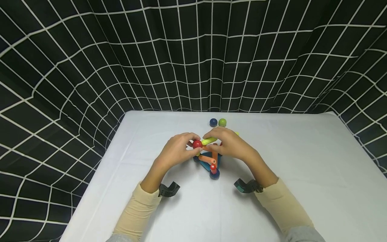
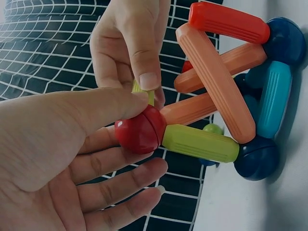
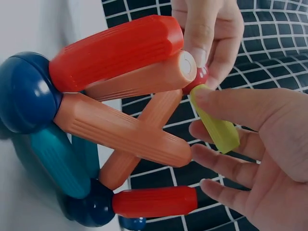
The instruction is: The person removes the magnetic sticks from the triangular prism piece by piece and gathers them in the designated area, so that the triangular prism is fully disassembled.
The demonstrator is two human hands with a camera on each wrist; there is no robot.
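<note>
My left hand [image 1: 178, 149] pinches a glossy red ball [image 2: 139, 131] between thumb and fingers. A yellow-green rod [image 3: 216, 122] is pinched by my right hand [image 1: 231, 144], its end touching the ball. Another yellow-green rod [image 2: 199, 143] links the red ball to a dark blue ball [image 2: 256, 158] of the magnetic building toy. Its triangular base has dark blue balls and teal rods [image 2: 274, 98] on the table. Orange rods [image 3: 125, 130] slant across above it. Red rods [image 3: 154, 201] rise from two blue balls; their upper ends are free.
Behind the hands, a loose dark blue ball [image 1: 213, 122] and a green ball [image 1: 222, 122] lie on the white table [image 1: 302, 174]. A black curtain with white grid lines [image 1: 193, 60] hangs along the back and sides.
</note>
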